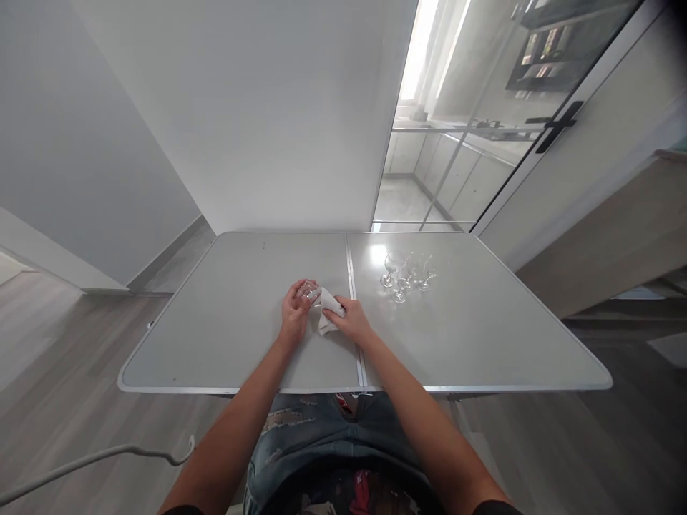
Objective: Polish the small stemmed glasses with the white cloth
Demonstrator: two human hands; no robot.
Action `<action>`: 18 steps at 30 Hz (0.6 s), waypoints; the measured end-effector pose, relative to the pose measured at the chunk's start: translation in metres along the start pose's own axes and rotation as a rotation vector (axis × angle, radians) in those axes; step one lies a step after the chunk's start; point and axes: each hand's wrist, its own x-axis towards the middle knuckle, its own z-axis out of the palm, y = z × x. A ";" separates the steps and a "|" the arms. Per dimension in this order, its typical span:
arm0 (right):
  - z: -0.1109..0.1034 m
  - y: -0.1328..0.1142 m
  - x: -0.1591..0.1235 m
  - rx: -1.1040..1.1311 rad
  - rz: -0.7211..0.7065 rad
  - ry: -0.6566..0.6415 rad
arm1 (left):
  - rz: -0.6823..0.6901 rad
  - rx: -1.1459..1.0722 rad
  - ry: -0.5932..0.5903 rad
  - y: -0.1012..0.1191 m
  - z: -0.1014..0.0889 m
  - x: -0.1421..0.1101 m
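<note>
My left hand [296, 309] is closed around a clear glass [310, 290], tilted on its side above the table; the fingers hide part of it. From the right, my right hand [351, 319] grips a white cloth [329, 303] whose upper end meets the glass. A loose corner of the cloth hangs down toward the tabletop. Several clear stemmed glasses [406, 273] stand upright in a close group on the right half of the table, beyond my right hand.
The light folding table [225, 322] has a metal rim and a seam [351, 268] across its middle. A white wall [279, 143] borders its far side. At the far right is a glass-paned door [461, 143] with a black handle. A pale cable [123, 450] hangs at lower left.
</note>
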 end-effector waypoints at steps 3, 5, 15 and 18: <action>0.004 -0.001 -0.002 -0.284 -0.178 0.097 | 0.009 0.015 0.006 0.002 -0.001 0.000; 0.002 -0.001 -0.002 -0.228 -0.138 0.072 | -0.006 0.012 -0.026 0.004 -0.001 -0.001; -0.012 0.004 -0.001 0.362 0.223 -0.144 | -0.061 -0.013 -0.133 0.003 -0.002 -0.002; -0.006 0.005 0.000 -0.072 -0.047 0.042 | -0.036 0.016 -0.050 -0.001 -0.003 0.001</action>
